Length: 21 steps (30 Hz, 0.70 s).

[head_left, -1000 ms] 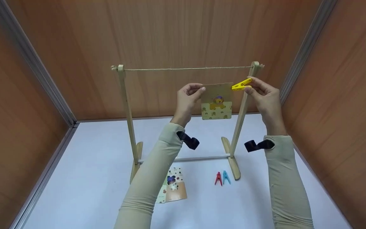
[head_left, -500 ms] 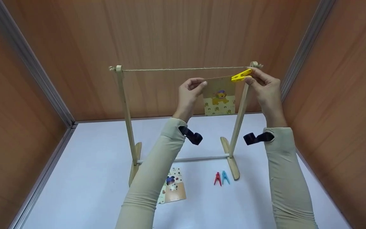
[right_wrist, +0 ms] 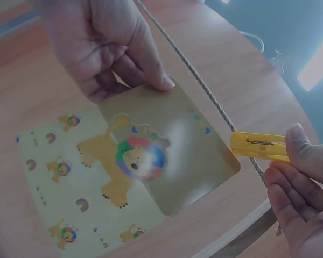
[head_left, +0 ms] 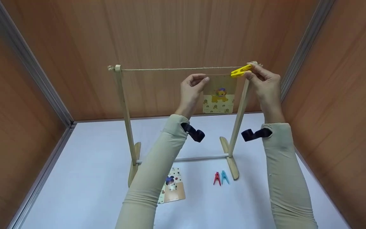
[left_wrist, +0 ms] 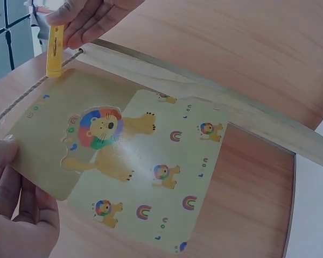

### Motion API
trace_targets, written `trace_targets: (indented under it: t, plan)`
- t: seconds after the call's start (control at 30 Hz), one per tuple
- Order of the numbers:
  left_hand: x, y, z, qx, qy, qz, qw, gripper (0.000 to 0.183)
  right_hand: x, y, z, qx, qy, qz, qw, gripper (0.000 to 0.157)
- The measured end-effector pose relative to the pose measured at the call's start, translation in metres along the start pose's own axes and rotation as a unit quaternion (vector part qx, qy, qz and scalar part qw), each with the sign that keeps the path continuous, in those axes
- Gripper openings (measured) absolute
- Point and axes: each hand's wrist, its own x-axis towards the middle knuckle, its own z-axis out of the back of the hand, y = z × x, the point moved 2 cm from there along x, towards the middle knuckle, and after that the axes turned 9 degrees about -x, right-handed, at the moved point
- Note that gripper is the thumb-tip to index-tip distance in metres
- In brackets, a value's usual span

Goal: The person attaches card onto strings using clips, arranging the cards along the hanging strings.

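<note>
A card with a lion picture point(head_left: 219, 95) hangs upright from my left hand point(head_left: 193, 90), which pinches its upper left corner between thumb and fingers. Between the thumb and fingers of my right hand point(head_left: 267, 92) is a yellow clothespin point(head_left: 240, 71), gripped by its handle end. The clothespin's tip is right at the card's upper right corner and overlaps the string point(right_wrist: 202, 80) in the right wrist view. That string runs level between the two posts of a wooden stand point(head_left: 124, 111), just above the card's top edge.
A red clothespin point(head_left: 217, 179) and a blue clothespin point(head_left: 225, 177) lie on the white table point(head_left: 91, 178), near the stand's right foot. More printed cards point(head_left: 175, 190) lie partly under my left forearm. Wood panels point(head_left: 183, 31) enclose the table.
Both hands have risen, carrying the card and the yellow clothespin up toward the string. The clothespin's tip has come to the card's upper right corner.
</note>
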Motion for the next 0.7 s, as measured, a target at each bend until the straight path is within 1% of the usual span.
trace_targets:
  t: [0.17, 0.3, 0.43, 0.53, 0.7]
  plan:
    - [0.001, -0.003, -0.001, -0.008, -0.007, 0.0, 0.9999, 0.02, 0.003, 0.004, -0.004, -0.002, -0.005, 0.01, 1.0, 0.038]
    - [0.0, -0.006, -0.001, -0.011, -0.008, -0.001, 0.9999, 0.02, 0.005, 0.006, -0.006, -0.015, -0.01, 0.018, 1.0, 0.038]
    - [0.001, -0.007, -0.002, -0.008, -0.008, 0.0, 0.9999, 0.021, 0.008, 0.008, -0.007, -0.019, -0.022, 0.015, 0.999, 0.038]
    - [0.003, -0.006, -0.005, -0.008, -0.006, 0.002, 0.9999, 0.021, 0.01, 0.01, -0.004, -0.017, -0.037, 0.005, 0.999, 0.038]
    - [0.008, -0.003, -0.011, -0.005, -0.007, 0.003, 1.0, 0.021, 0.012, 0.013, -0.001, -0.016, -0.049, 0.01, 0.999, 0.036]
